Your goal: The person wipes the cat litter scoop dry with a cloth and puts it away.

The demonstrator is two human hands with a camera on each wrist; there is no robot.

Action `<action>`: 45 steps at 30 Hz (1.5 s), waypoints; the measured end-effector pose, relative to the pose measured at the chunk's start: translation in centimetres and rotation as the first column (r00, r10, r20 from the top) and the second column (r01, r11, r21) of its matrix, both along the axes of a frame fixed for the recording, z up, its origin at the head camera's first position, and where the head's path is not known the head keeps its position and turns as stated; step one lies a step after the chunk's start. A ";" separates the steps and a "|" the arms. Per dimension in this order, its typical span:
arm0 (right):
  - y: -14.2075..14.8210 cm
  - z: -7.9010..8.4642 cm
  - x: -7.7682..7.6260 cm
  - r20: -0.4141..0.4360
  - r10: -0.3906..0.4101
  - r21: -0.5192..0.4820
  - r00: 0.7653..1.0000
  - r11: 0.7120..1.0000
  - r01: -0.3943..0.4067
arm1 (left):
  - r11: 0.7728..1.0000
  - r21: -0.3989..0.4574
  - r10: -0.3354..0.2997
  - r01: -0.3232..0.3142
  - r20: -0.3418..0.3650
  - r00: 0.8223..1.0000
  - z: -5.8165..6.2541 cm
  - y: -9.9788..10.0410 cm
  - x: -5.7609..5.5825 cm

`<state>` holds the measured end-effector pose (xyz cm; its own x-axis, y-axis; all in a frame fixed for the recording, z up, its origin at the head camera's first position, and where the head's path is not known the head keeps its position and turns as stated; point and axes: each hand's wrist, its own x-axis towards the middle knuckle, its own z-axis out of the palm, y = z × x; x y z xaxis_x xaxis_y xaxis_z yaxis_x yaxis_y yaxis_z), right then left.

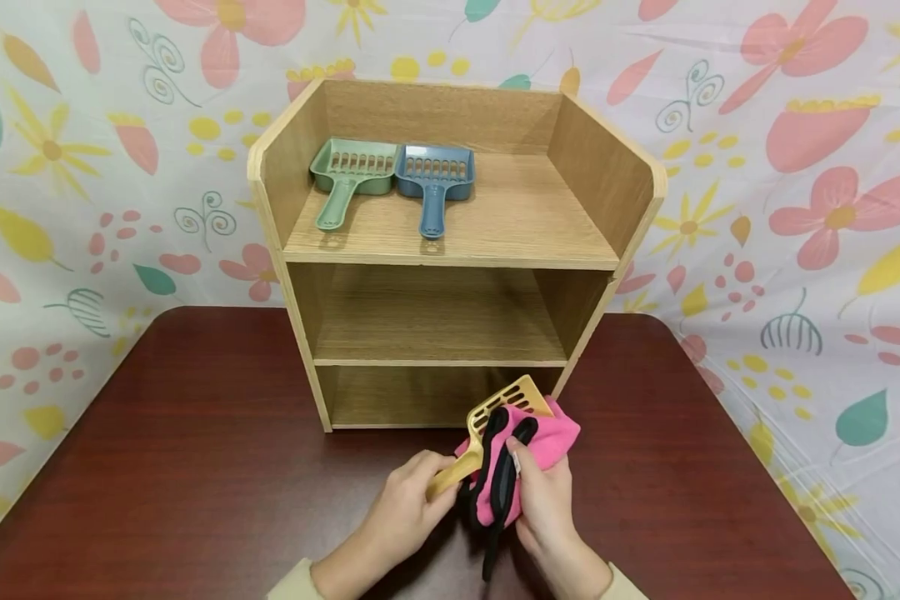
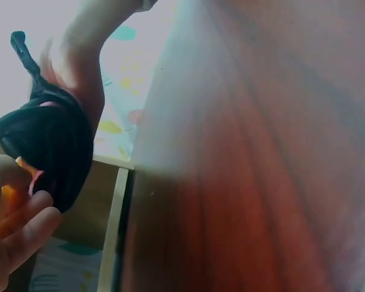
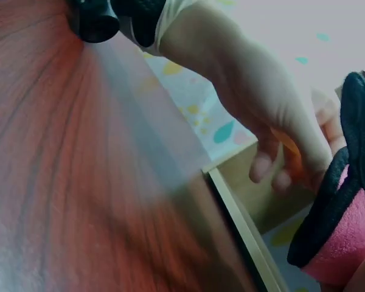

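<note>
In the head view my left hand (image 1: 412,504) grips the handle of a yellow slotted litter scoop (image 1: 527,393). My right hand (image 1: 546,504) pinches a pink cloth (image 1: 557,437) with thick black edging, its thumb on top. Folds of the cloth lie against the scoop, and the slotted end sticks out above them. A black strip hangs from the cloth's lower side. In the left wrist view the dark edging of the cloth (image 2: 55,146) covers most of the scoop. The right wrist view shows the pink cloth (image 3: 344,234) beside my left hand (image 3: 274,109).
A wooden shelf unit (image 1: 450,364) stands on the dark red table (image 1: 195,467), behind my hands. On its top shelf lie a green litter scoop (image 1: 339,204) and a blue litter scoop (image 1: 432,208), side by side at the left. A patterned cloth backdrop (image 1: 795,250) hangs behind.
</note>
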<state>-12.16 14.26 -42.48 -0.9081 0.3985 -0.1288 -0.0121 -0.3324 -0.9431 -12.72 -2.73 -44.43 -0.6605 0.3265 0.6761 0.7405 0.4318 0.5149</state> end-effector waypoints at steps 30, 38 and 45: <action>1.7 1.5 0.0 -0.133 -0.068 -0.013 0.989 0.998 0.067 | 0.999 -0.001 -0.048 0.048 0.035 0.998 2.4 -0.5 -0.4; 0.1 1.0 1.2 -0.007 0.021 -0.097 1.000 0.995 -0.021 | 0.999 0.028 -0.047 0.047 0.023 0.999 1.5 0.4 0.2; 0.6 0.9 1.3 -0.012 0.052 -0.102 0.999 0.993 -0.053 | 0.995 -0.025 -0.097 0.096 -0.015 0.995 1.9 0.1 -0.3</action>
<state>-10.90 14.90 -41.59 -0.9288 0.3355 -0.1575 -0.0011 -0.4274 -0.9041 -13.02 -2.61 -42.55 -0.6140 0.4042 0.6779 0.7876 0.3700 0.4927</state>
